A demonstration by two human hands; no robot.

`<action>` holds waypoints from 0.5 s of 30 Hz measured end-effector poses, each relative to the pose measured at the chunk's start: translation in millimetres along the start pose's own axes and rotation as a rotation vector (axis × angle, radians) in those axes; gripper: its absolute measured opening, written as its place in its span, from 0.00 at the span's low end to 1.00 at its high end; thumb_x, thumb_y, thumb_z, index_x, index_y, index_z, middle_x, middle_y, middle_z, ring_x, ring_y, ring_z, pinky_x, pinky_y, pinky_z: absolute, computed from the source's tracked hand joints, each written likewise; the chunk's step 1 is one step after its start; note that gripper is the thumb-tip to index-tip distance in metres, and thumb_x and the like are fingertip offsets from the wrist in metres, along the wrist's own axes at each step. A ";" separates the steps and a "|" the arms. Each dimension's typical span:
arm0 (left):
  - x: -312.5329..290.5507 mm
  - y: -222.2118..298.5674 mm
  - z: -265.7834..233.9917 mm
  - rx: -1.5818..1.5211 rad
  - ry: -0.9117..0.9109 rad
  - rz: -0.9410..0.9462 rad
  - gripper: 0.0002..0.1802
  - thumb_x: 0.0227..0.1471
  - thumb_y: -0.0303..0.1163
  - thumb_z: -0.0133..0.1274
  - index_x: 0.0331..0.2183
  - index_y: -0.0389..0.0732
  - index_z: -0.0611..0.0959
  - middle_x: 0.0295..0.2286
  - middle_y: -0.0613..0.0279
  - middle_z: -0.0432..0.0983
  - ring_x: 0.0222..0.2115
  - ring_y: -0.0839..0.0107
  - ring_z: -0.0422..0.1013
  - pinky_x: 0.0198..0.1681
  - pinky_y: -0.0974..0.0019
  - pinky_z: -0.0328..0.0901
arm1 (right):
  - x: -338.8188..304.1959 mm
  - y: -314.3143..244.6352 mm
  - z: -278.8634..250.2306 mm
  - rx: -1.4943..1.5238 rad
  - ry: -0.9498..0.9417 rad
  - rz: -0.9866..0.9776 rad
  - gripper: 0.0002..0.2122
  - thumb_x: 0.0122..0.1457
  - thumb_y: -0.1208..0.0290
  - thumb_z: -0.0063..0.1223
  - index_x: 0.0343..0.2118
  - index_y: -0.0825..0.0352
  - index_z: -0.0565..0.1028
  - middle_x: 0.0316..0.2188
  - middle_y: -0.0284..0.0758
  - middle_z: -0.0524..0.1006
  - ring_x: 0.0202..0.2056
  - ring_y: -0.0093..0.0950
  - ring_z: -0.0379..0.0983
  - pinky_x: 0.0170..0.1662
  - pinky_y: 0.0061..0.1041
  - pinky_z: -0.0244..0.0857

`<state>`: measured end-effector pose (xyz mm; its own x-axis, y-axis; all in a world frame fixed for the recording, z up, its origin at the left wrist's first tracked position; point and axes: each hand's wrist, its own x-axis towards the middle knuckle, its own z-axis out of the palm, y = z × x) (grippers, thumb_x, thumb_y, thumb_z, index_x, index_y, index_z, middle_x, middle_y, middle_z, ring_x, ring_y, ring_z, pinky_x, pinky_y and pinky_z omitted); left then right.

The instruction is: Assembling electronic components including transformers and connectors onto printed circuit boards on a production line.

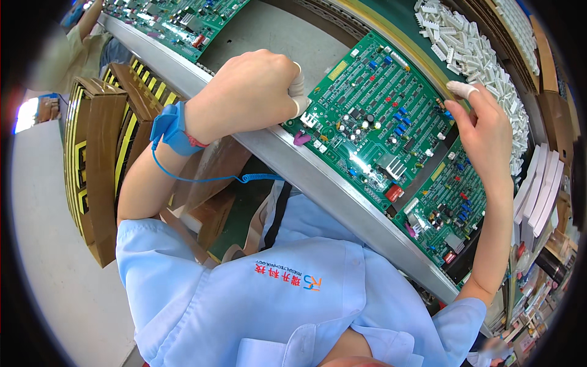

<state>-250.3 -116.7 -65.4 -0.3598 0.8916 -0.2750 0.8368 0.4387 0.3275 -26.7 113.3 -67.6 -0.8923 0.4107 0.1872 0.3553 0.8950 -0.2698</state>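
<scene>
So the biggest thing here is the long grey metal rail (318, 177) of the line running diagonally across the view; sitting behind it is the green conveyor strip (391, 24) with a heap of small white plastic connectors (483, 55) piled along its far side; off to the lower left there's a stack of brown cardboard boxes (98, 165) with yellow-and-black striped edges.

The main green circuit board (379, 116) lies flat just past the rail, right in the middle, packed with blue, black and silver parts; a second green board (449, 208) sits just beside it to the right.

Left hand (251, 92) is curled into a loose fist at the board's near-left corner, a white finger cot pressing down by a white connector; can't tell if it's pinching anything. Blue wrist strap (174, 128) with a coiled cord on that wrist.

Right hand (486, 125) rests on the board's far-right edge, fingers narrowly bent, white-capped fingertip up top; nothing visibly held.
</scene>
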 end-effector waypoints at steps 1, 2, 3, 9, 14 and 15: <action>1.3 1.0 -0.4 0.030 -0.009 0.001 0.12 0.45 0.34 0.59 0.25 0.33 0.85 0.21 0.48 0.78 0.23 0.54 0.76 0.30 0.60 0.70 | -4.3 2.7 -1.6 0.003 0.004 0.002 0.10 0.55 0.68 0.59 0.40 0.62 0.78 0.31 0.33 0.76 0.26 0.32 0.74 0.31 0.30 0.66; 2.2 2.3 -1.2 0.059 -0.017 0.003 0.12 0.44 0.34 0.59 0.25 0.33 0.85 0.21 0.48 0.78 0.23 0.54 0.76 0.30 0.60 0.70 | -8.7 5.8 -2.8 0.001 0.004 0.018 0.10 0.55 0.68 0.59 0.40 0.62 0.78 0.31 0.33 0.76 0.25 0.32 0.74 0.30 0.29 0.66; 3.5 4.2 -2.6 0.065 -0.017 0.005 0.12 0.44 0.34 0.59 0.25 0.33 0.85 0.21 0.48 0.78 0.23 0.54 0.76 0.30 0.60 0.70 | -12.9 9.2 -4.1 -0.001 0.006 0.035 0.10 0.55 0.68 0.59 0.40 0.62 0.78 0.31 0.33 0.76 0.24 0.31 0.74 0.29 0.29 0.65; 4.7 8.8 -5.0 0.124 -0.049 -0.012 0.11 0.43 0.33 0.59 0.24 0.34 0.85 0.21 0.49 0.78 0.23 0.55 0.76 0.30 0.59 0.70 | -37.1 22.7 -13.1 -0.003 -0.008 0.108 0.11 0.55 0.69 0.60 0.41 0.63 0.78 0.32 0.33 0.76 0.23 0.30 0.73 0.28 0.28 0.65; 6.0 9.1 -3.1 0.038 -0.059 -0.004 0.12 0.39 0.31 0.54 0.23 0.32 0.83 0.21 0.42 0.76 0.25 0.46 0.74 0.32 0.53 0.70 | -59.1 33.2 -28.5 -0.023 0.033 0.152 0.11 0.55 0.72 0.60 0.41 0.66 0.78 0.34 0.32 0.76 0.21 0.26 0.71 0.28 0.25 0.64; 9.0 10.9 -4.5 0.041 -0.060 0.016 0.12 0.39 0.31 0.54 0.23 0.32 0.83 0.21 0.42 0.76 0.25 0.46 0.74 0.32 0.53 0.70 | -65.2 37.0 -32.5 -0.032 0.040 0.169 0.11 0.55 0.72 0.60 0.41 0.66 0.78 0.34 0.32 0.76 0.21 0.26 0.71 0.28 0.25 0.64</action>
<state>-246.3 -103.4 -60.2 -0.3218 0.8897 -0.3237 0.8591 0.4181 0.2952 53.7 125.3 -59.1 -0.8076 0.5617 0.1797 0.5085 0.8175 -0.2704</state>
